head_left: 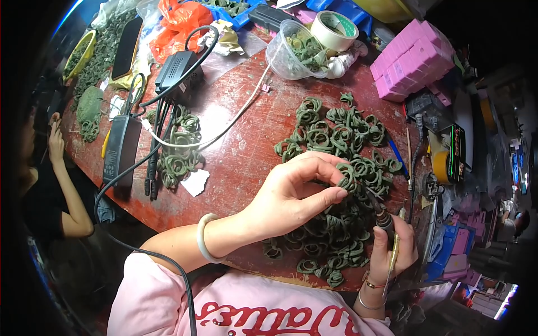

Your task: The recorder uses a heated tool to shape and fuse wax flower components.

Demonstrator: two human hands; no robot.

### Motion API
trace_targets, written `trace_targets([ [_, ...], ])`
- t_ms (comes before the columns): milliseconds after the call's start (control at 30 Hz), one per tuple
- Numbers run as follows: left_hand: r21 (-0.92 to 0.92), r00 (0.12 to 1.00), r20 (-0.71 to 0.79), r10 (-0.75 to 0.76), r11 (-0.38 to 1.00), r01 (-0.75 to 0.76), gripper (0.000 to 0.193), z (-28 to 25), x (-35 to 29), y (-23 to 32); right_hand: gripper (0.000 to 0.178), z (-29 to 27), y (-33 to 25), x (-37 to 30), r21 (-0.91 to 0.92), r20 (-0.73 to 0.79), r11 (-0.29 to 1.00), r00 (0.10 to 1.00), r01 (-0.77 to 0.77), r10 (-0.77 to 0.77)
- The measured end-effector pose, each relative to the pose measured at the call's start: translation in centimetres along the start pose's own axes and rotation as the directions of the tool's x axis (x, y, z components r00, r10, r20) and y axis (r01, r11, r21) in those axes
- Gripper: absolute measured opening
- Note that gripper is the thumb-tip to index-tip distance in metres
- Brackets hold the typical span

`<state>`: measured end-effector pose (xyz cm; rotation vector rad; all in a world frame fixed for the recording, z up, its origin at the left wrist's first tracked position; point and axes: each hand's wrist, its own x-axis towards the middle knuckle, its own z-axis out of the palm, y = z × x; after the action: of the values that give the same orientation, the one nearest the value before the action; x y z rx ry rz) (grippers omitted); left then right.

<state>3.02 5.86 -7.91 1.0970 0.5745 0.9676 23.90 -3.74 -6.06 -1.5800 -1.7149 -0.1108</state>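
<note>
My left hand (297, 193), reaching in over the heap, pinches a small dark-green ring (347, 175) between thumb and fingers. In my right hand (399, 249) is a pen-shaped tool with a dark handle (384, 219) and a thin metal tip, which points up toward the ring. Whether the tip touches the ring I cannot tell. A slim gold-coloured stick (395, 246) also runs along the right fingers. Under and around both hands lies a loose heap of similar green rings (336, 224), partly hidden by my left hand.
Black adapters (122, 148) with cables and a smaller ring pile (180, 151) lie left on the red table (235, 168). Behind are a clear tub (288, 47), a tape roll (335, 31) and stacked pink blocks (414, 59). Another person's arm (67, 190) is far left.
</note>
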Motion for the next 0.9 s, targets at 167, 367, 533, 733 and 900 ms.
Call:
trace_targets([
  [167, -0.063, 0.999, -0.007, -0.032, 0.998, 0.031, 0.015, 0.13, -0.06, 0.03, 0.035, -0.01, -0.12, -0.04, -0.009, 0.007, 1.000, 1.000, -0.009, 0.009],
  [367, -0.094, 0.998, -0.019, -0.055, 0.994, 0.053, 0.014, 0.13, -0.01, 0.16, 0.034, 0.01, -0.03, -0.12, -0.007, 0.020, 1.000, 1.000, -0.017, 0.017],
  [533, -0.113, 0.997, -0.036, -0.065, 0.992, 0.061, 0.014, 0.09, -0.03, 0.01, 0.034, 0.01, -0.13, -0.18, -0.014, 0.020, 0.999, 0.999, -0.033, 0.033],
  [733, -0.123, 0.997, -0.052, -0.054, 0.991, 0.047, 0.013, 0.13, 0.16, -0.06, 0.035, -0.12, 0.42, -0.84, 0.090, -0.041, 0.995, 0.998, -0.053, 0.057],
  [900, -0.005, 0.994, -0.034, 0.100, 0.995, -0.101, 0.011, -0.21, 0.35, -0.07, 0.035, -0.21, 0.34, -0.88, 0.099, -0.046, 0.991, 0.994, -0.094, 0.099],
])
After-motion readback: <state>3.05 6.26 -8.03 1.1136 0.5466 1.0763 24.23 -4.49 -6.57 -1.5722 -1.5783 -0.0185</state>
